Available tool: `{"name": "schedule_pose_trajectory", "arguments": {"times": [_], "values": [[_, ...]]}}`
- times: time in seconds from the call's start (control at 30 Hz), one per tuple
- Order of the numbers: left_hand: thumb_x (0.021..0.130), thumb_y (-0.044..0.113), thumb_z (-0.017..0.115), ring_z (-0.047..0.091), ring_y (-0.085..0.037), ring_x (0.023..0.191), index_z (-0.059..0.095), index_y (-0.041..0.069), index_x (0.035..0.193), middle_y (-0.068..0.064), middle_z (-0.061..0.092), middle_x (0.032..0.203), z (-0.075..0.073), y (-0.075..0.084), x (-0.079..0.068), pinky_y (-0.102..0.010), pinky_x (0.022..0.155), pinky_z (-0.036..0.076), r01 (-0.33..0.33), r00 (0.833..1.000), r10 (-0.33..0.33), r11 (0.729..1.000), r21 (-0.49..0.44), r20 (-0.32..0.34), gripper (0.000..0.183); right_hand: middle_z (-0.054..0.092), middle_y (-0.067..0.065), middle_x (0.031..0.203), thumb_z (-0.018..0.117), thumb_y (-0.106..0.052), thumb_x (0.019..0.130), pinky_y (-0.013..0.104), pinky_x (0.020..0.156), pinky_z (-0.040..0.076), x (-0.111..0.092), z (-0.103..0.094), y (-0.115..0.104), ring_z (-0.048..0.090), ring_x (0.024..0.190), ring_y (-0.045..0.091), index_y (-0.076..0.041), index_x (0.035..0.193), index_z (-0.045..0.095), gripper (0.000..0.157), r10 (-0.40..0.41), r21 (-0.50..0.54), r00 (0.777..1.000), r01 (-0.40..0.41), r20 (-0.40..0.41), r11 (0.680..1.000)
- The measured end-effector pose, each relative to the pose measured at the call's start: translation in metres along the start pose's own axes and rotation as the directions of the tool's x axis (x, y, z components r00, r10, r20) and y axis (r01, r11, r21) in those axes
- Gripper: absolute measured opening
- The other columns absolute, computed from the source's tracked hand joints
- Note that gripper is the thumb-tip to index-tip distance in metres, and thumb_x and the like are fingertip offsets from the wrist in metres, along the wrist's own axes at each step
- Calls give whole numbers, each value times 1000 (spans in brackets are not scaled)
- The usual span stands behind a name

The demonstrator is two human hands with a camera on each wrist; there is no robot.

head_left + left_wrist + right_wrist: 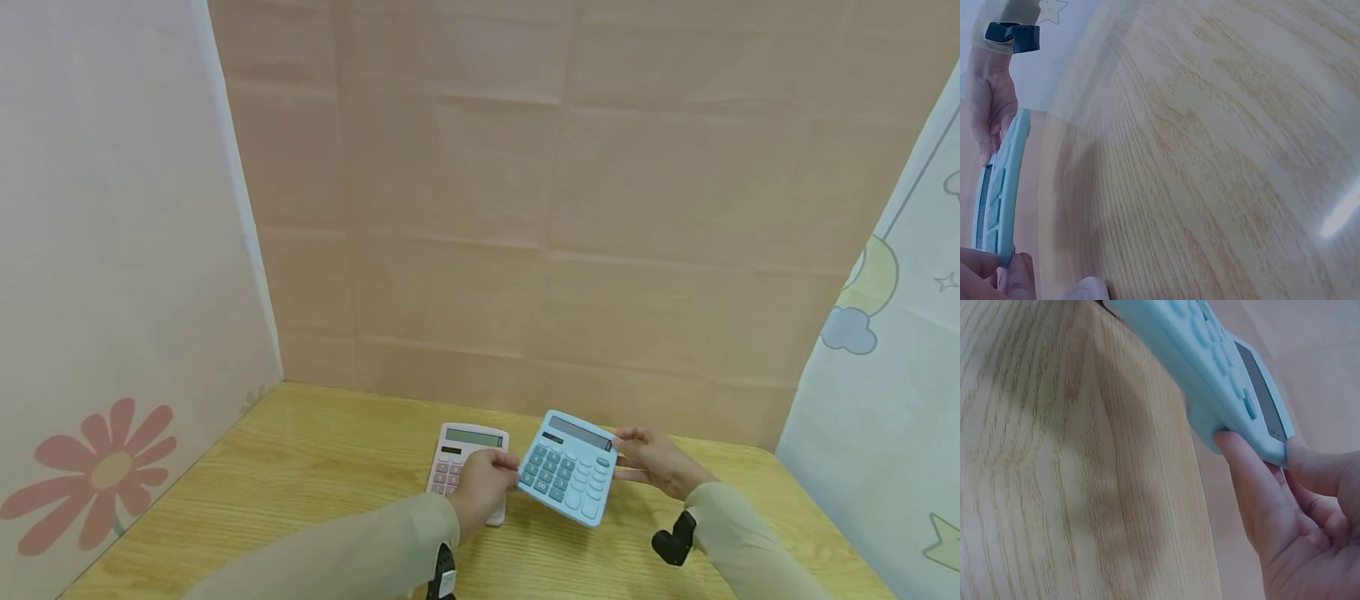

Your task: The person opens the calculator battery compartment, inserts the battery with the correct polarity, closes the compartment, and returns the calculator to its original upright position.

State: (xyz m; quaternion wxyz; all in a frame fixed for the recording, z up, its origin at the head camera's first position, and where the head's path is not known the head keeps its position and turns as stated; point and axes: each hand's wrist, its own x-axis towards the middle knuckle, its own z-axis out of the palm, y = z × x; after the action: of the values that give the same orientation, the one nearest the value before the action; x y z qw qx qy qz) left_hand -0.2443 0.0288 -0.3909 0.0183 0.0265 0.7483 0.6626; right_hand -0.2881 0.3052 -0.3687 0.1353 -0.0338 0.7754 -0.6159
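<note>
A light-blue calculator is held up off the wooden table, tilted, its keys and screen facing up. The left hand pinches its left edge between thumb and fingers. At the opposite edge, near the screen corner, the right hand grips it, thumb on the top side and fingers beneath, as the right wrist view shows with the hand. Behind the left hand, a pale pink calculator lies on the table, its lower keys partly hidden by that hand. Only a corner of this pink calculator shows in the left wrist view.
The wooden table runs back to a tan paper backdrop. Side panels stand left and right, one bearing a red flower print, the other a moon and cloud. Dark devices are strapped to both wrists, including a black mount on the right.
</note>
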Motion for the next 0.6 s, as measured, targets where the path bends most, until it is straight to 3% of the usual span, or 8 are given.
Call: {"name": "schedule_pose_trajectory", "arguments": {"times": [0.2,0.43,0.6], "values": [[83,-6,62,61,-12,75,67,-4,99,-6,65,86,1,-2,-4,-32,72,56,53,997,-55,997,47,44,17,58,16,115,47,-15,102,38,84,56,0,3,0,64,102,21,12,127,33,39,-12,-32,1000,11,-15,999],[80,-13,58,63,-13,75,66,-8,100,-11,64,87,3,-5,-8,-28,70,57,118,989,-115,993,-29,92,22,57,16,115,51,-14,100,37,79,57,1,6,-2,64,100,21,8,123,39,34,6,-66,999,-9,-50,998],[83,-11,60,63,-14,78,65,-7,102,-10,64,88,4,-1,-12,-31,71,57,133,987,-131,991,-15,91,21,60,14,112,54,-14,99,35,76,58,1,5,-3,64,98,20,7,120,42,32,22,-70,998,-26,-59,997]]}}
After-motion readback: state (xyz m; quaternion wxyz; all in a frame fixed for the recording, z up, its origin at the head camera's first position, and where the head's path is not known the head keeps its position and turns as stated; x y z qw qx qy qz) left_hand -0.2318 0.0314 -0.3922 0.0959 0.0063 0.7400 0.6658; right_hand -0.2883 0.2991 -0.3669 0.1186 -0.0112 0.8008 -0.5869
